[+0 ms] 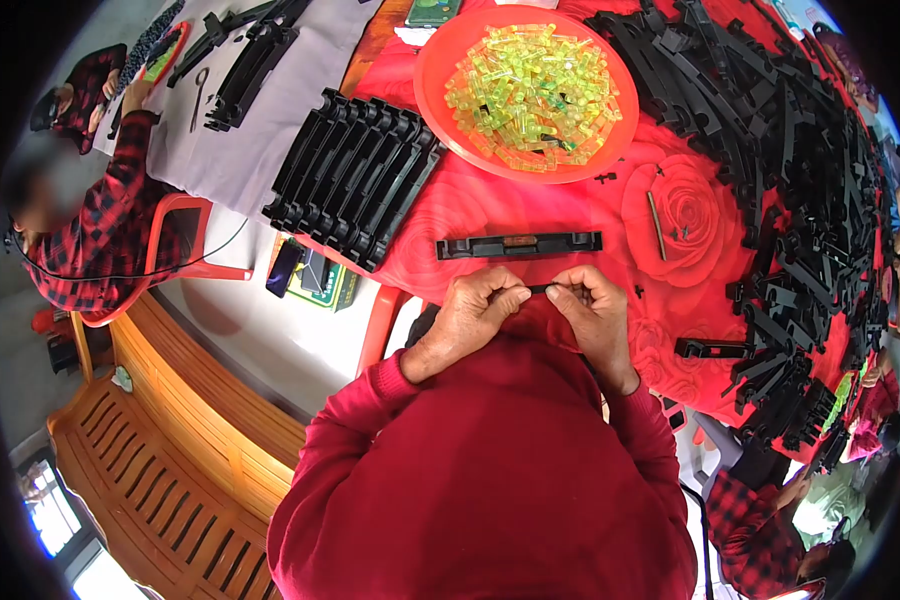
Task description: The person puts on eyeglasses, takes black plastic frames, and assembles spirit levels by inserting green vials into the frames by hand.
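My left hand (475, 318) and my right hand (592, 318) meet near the table's front edge, each pinching one end of a small dark strip (540, 289). Just beyond them lies a long black plastic holder (520, 245) with a reddish-brown piece at its middle. Up and to the left, several similar black holders (355, 180) lie side by side in a row. A red bowl (428, 110) full of small yellow-green clear pieces (535, 95) stands beyond the single holder.
A large heap of black plastic parts (780, 150) covers the right side of the red cloth (580, 215). A thin brown stick (656, 225) lies before it. Other people in checked clothes sit at left (110, 230) and lower right (755, 520). A wooden bench (160, 450) stands at lower left.
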A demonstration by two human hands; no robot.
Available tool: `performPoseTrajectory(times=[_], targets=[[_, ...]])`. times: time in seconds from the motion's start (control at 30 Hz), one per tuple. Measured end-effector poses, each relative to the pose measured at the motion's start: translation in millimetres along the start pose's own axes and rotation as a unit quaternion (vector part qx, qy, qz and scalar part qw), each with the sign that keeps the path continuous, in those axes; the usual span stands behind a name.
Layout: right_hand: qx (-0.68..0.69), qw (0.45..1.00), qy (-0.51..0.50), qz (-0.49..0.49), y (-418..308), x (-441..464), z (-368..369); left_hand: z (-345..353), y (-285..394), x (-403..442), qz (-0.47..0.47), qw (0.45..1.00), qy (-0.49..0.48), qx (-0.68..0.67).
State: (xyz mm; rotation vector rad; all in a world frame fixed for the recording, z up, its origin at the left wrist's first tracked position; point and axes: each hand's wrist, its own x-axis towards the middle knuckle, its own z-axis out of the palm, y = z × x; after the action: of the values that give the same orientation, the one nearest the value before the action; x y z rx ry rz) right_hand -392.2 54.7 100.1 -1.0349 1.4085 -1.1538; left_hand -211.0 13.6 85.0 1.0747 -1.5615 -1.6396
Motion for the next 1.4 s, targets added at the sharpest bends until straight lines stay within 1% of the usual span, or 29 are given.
performPoseTrajectory(times=[0.03, 0.07, 0.1, 0.13, 0.17, 0.2, 0.23, 0.33, 0.43, 0.6, 0.67, 0.77, 0.83, 0.97, 1.03, 1.1, 1.17, 1.27, 1.33, 1.4], targets=[[-0.006, 1.0, 0.002, -0.004, -0.1, 1.0, -0.5, -0.4, 2.6, 1.4, 0.111, 0.984, 0.042, 0.135], [-0.006, 1.0, 0.003, -0.004, -1.1, 2.6, -1.8, -0.7, 8.5, 3.6, 0.218, 0.935, 0.083, 0.266], [-0.002, 1.0, 0.03, -0.005, -2.8, 4.8, -3.9, -1.9, 15.7, 5.4, 0.219, 0.936, 0.082, 0.265], [0.002, 0.998, 0.057, -0.006, -4.4, 6.8, -6.2, -4.1, 24.4, 6.7, 0.25, 0.89, 0.095, 0.368], [0.001, 0.998, 0.057, -0.005, -5.7, 8.5, -10.1, -5.7, 29.2, 7.9, 0.277, 0.833, 0.107, 0.467], [0.004, 0.998, 0.069, -0.013, -6.9, 10.9, -15.5, -5.9, 23.1, 11.6, 0.279, 0.81, 0.096, 0.507], [0.006, 0.997, 0.08, -0.022, -7.2, 13.5, -20.3, -5.7, 17.3, 17.1, 0.278, 0.809, 0.098, 0.508], [0.009, 0.995, 0.092, -0.027, -1.3, 15.5, -24.7, -4.7, -4.4, 32.1, 0.271, 0.782, 0.072, 0.557], [0.013, 0.994, 0.103, -0.029, 7.1, 16.2, -25.8, -5.3, -6.3, 33.9, 0.296, 0.781, 0.081, 0.544], [0.013, 0.994, 0.101, -0.029, 7.9, 17.9, -23.7, -5.1, -12.3, 32.4, 0.295, 0.772, 0.099, 0.554], [0.017, 0.995, 0.101, -0.013, 9.1, 19.8, -24.4, -5.3, -12.8, 32.7, 0.293, 0.769, 0.104, 0.559], [0.02, 0.994, 0.111, -0.009, 9.9, 20.8, -23.7, -5.4, -9.5, 32.1, 0.263, 0.776, 0.123, 0.56], [0.024, 0.994, 0.11, -0.011, 16.1, 20.8, -25.7, -8.7, -7.1, 30.1, 0.248, 0.8, 0.135, 0.529], [0.015, 0.993, 0.115, -0.019, 20.9, 21.1, -24.5, -21.5, -2.1, 26.3, 0.258, 0.807, 0.136, 0.513], [0.026, 0.993, 0.11, -0.014, 23.2, 22.4, -23.4, -26.2, -2.8, 25.6, 0.279, 0.801, 0.117, 0.516], [0.036, 0.994, 0.107, -0.01, 22.9, 23.7, -22.3, -27.1, -3.7, 25.5, 0.276, 0.802, 0.111, 0.518], [0.011, 0.994, 0.11, -0.022, 19.4, 24.2, -20.8, -26.8, -3.5, 25.0, 0.273, 0.805, 0.103, 0.517], [0.005, 0.994, 0.111, -0.013, 21.6, 24.5, -21.7, -27.6, -0.2, 24.3, 0.272, 0.816, 0.11, 0.498], [-0.004, 0.993, 0.115, -0.016, 16.7, 24.7, -19.8, -33.3, 1.6, 22.4, 0.254, 0.832, 0.126, 0.477], [-0.012, 0.993, 0.117, -0.02, 11.7, 25.7, -16.0, -41.8, 1.8, 20.0, 0.256, 0.829, 0.123, 0.482]])
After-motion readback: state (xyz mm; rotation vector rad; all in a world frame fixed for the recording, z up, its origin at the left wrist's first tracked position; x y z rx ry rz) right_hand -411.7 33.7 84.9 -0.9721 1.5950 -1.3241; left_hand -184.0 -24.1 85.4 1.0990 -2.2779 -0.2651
